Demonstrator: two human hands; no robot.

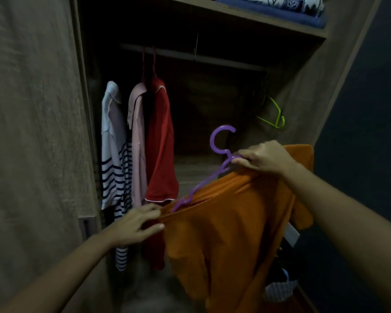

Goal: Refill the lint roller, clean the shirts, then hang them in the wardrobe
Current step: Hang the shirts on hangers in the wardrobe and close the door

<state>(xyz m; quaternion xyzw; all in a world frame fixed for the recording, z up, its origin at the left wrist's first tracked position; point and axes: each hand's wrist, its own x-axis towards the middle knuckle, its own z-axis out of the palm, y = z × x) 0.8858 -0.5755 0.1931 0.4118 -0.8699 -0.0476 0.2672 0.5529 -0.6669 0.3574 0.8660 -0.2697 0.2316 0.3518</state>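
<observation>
left hand [140, 222] up close, fingers pinching the shoulder of the orange shirt [230, 233]; right hand [264, 158] fingers clamped on the purple hanger [209, 180] at its neck. hanging step, shirt held low before the wardrobe [303, 82]. next, probably: seat that shoulder, lift the hook to the rail [224, 61]. open room there between red shirt [160, 143] and green hanger [275, 116].
</observation>
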